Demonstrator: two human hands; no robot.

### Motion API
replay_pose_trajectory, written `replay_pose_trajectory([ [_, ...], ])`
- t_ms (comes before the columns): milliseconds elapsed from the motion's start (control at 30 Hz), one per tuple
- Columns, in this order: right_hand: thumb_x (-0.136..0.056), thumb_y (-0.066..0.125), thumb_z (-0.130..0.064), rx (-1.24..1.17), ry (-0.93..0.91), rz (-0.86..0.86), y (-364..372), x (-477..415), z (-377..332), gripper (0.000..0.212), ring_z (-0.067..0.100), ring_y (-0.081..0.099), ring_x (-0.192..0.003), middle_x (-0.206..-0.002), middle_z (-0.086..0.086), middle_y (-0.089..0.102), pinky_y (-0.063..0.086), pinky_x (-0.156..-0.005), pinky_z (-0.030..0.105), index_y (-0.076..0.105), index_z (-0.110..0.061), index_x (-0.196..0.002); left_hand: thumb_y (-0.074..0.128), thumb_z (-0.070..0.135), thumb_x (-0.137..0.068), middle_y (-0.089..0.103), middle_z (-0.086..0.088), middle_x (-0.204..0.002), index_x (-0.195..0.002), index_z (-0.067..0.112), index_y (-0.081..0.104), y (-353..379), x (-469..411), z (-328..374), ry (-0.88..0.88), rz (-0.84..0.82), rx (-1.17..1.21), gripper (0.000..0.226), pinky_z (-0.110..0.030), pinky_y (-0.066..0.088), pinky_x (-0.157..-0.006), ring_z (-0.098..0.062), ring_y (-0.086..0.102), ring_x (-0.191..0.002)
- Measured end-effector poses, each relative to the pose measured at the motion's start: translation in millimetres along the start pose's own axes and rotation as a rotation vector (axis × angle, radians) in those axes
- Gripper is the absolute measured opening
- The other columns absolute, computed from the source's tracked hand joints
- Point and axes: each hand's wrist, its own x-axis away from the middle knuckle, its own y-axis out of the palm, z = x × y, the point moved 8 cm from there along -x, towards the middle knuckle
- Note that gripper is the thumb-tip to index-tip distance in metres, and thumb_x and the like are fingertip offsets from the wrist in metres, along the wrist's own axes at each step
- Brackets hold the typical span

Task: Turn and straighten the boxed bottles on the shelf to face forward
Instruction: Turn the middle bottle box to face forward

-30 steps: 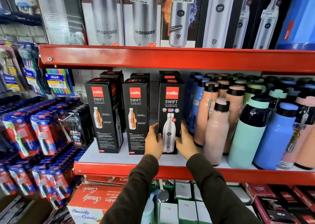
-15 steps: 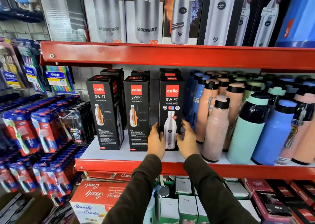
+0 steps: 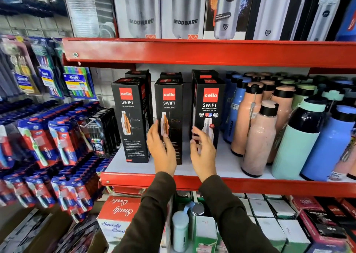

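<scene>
Black boxes (image 3: pixel 169 118) with red logo squares on a red-edged shelf (image 3: pixel 250 185)

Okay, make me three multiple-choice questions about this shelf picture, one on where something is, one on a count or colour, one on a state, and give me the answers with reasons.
1. Where does the front box with the white bottle picture stand among the three front Cello Swift boxes?
A. leftmost
B. middle
C. rightmost, next to the loose bottles

2. What colour is the shelf edge below the boxes?
A. red
B. green
C. yellow

3. What are the hands doing?
A. both open, fingers spread, gripping nothing
B. lifting a box off the shelf
C. holding a loose bottle

Answers:
1. C: the white-bottle box is at the right end, beside the pink bottle.
2. A: the shelf edge is plainly red.
3. A: the left hand is in front of the middle box, the right hand is in front of the white-bottle box, and neither closes around anything.
</scene>
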Motion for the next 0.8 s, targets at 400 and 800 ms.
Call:
replay_pose_trajectory([
  [400, -0.093, 0.045, -0.004, 0.040, 0.329, -0.263, 69.2, 11.1, 36.0, 0.060, 0.024, 0.044, -0.136, -0.146, 0.010, 0.045, 0.036, -0.115, 0.046, 0.029, -0.020, -0.148, 0.026, 0.064, -0.093, 0.044, -0.003, -0.152, -0.146, 0.016, 0.040, 7.2, -2.8, -68.5, -0.526, -0.296, 0.343, 0.073, -0.035, 0.025, -0.121, -0.014, 0.039, -0.141],
  [800, -0.054, 0.088, -0.050, 0.020, 0.236, -0.111, 59.0, 4.7, 14.2, 0.101, 0.012, 0.051, -0.126, -0.132, -0.004, 0.056, 0.045, -0.108, 0.037, 0.036, -0.025, -0.136, 0.037, 0.044, -0.101, 0.078, 0.002, -0.096, -0.098, 0.011, 0.078, -28.1, -11.0, -54.7, -0.386, -0.079, 0.455, 0.053, -0.032, 0.059, -0.085, -0.014, 0.074, -0.094],
])
